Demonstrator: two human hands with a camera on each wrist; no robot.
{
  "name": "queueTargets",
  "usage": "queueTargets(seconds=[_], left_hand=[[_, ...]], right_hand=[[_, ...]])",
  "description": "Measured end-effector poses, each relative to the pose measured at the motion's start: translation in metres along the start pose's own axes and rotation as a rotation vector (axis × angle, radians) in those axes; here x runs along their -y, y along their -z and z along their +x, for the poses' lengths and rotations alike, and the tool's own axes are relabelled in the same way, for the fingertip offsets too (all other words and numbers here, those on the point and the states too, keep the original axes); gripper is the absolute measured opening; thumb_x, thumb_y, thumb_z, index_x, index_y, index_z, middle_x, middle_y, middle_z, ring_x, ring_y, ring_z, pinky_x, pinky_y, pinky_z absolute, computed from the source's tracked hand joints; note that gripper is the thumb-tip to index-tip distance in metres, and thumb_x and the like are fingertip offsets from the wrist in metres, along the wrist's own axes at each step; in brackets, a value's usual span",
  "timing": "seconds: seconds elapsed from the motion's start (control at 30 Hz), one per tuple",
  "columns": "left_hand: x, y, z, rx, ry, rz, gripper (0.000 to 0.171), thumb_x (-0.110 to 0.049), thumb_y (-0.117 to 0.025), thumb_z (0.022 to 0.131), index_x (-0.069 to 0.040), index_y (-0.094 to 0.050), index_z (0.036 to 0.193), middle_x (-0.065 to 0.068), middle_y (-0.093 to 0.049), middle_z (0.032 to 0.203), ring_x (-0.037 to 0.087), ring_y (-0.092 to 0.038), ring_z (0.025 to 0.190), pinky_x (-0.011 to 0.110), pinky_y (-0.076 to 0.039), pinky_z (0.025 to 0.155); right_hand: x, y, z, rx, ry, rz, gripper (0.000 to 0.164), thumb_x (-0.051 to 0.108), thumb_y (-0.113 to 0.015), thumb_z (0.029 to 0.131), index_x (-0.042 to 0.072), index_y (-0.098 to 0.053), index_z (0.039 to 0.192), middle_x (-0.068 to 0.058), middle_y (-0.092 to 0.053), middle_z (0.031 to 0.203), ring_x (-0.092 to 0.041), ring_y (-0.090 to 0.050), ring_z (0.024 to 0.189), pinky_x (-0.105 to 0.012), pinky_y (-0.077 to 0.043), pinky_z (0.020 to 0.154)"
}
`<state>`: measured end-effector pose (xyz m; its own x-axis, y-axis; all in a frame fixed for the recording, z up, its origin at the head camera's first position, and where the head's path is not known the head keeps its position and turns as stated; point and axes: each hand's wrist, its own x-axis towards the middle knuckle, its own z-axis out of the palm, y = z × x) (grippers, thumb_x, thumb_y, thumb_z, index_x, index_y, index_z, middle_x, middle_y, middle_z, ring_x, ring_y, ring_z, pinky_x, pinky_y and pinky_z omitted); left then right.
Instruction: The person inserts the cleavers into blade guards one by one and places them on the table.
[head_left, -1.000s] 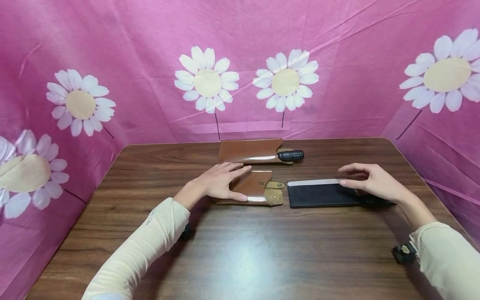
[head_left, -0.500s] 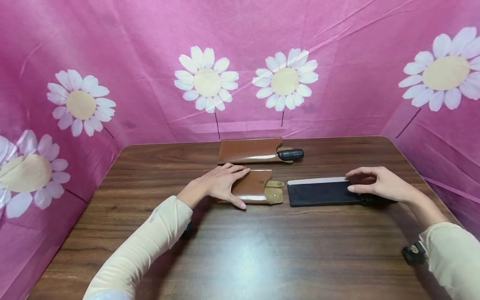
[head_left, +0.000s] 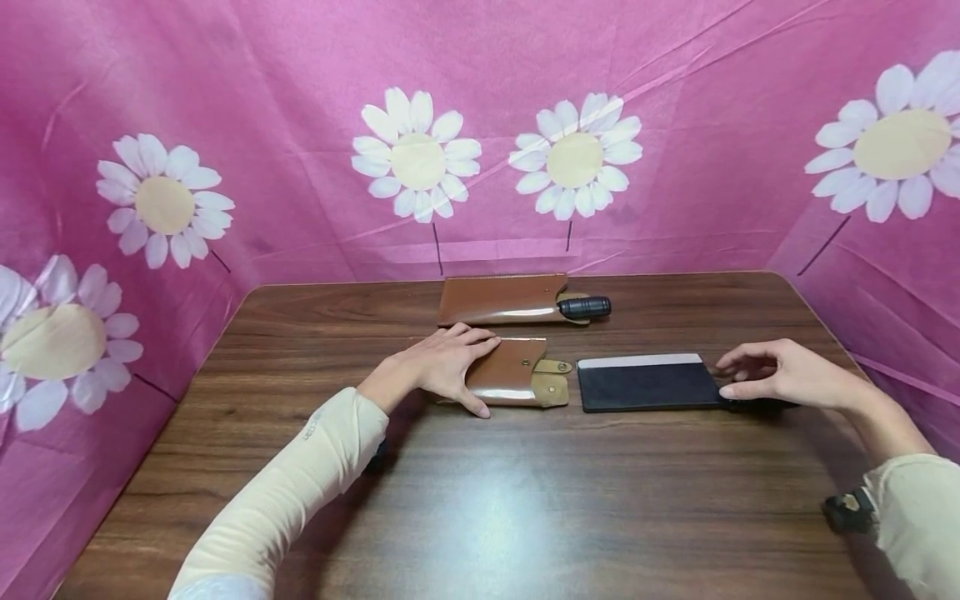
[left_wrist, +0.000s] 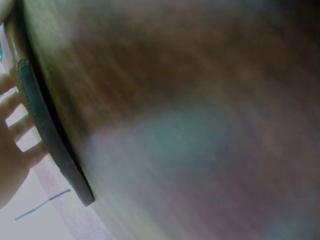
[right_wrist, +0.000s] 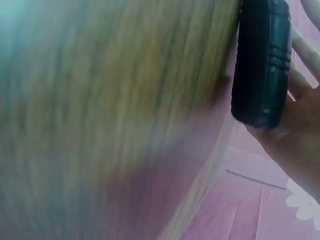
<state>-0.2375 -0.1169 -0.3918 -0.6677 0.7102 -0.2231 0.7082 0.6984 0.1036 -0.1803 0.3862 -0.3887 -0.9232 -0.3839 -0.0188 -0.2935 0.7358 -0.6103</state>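
A brown leather sheath (head_left: 506, 373) with tan snap flaps lies mid-table. My left hand (head_left: 444, 367) rests on its left part, fingers spread and thumb at its near edge. To the right lies a cleaver with a dark blade (head_left: 645, 385) and a pale strip along the far edge. My right hand (head_left: 795, 377) is over the cleaver's black ridged handle (right_wrist: 262, 62), thumb and fingers apart around its blade end. In the right wrist view the fingers do not wrap the handle. The left wrist view shows the sheath's dark edge (left_wrist: 52, 130) beside my fingers.
Behind, a second brown sheath (head_left: 502, 300) lies with a black handle (head_left: 585, 307) sticking out to the right. The wood-grain table (head_left: 495, 500) ends at a pink flowered cloth (head_left: 495, 67) behind and at the sides.
My right hand has slid right, from above the blade to the cleaver's handle. My left hand stays on the sheath, its thumb shifted slightly toward the near edge.
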Motion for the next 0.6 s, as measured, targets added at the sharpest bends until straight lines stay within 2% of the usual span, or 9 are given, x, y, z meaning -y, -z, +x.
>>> queueTargets(seconds=[0.23, 0.43, 0.6], left_hand=[[0.001, 0.0, 0.0, -0.006, -0.001, -0.028, 0.12, -0.078, -0.072, 0.07, -0.014, -0.028, 0.162, 0.005, -0.03, 0.164, 0.024, -0.029, 0.144, 0.046, -0.029, 0.115], [0.001, 0.003, 0.002, -0.01, 0.007, -0.037, 0.119, -0.079, -0.071, 0.071, -0.014, -0.029, 0.162, 0.005, -0.029, 0.164, 0.023, -0.029, 0.144, 0.047, -0.028, 0.116], [0.0, 0.004, 0.001, -0.002, 0.017, -0.05, 0.118, -0.077, -0.072, 0.071, -0.015, -0.029, 0.162, 0.004, -0.029, 0.164, 0.023, -0.029, 0.144, 0.047, -0.028, 0.115]], right_hand=[[0.0, 0.003, -0.004, 0.101, -0.077, 0.042, 0.026, 0.021, -0.084, 0.084, 0.012, -0.076, 0.107, 0.003, -0.073, 0.097, -0.004, -0.062, 0.085, -0.023, -0.048, 0.072], [-0.007, 0.005, -0.005, 0.112, -0.023, -0.058, 0.023, 0.021, -0.086, 0.081, 0.018, -0.078, 0.103, 0.009, -0.071, 0.098, 0.001, -0.058, 0.09, -0.02, -0.045, 0.076], [-0.01, 0.003, -0.005, 0.118, 0.003, -0.044, 0.022, 0.018, -0.085, 0.081, 0.017, -0.078, 0.102, 0.01, -0.071, 0.096, 0.001, -0.057, 0.088, -0.021, -0.044, 0.074]])
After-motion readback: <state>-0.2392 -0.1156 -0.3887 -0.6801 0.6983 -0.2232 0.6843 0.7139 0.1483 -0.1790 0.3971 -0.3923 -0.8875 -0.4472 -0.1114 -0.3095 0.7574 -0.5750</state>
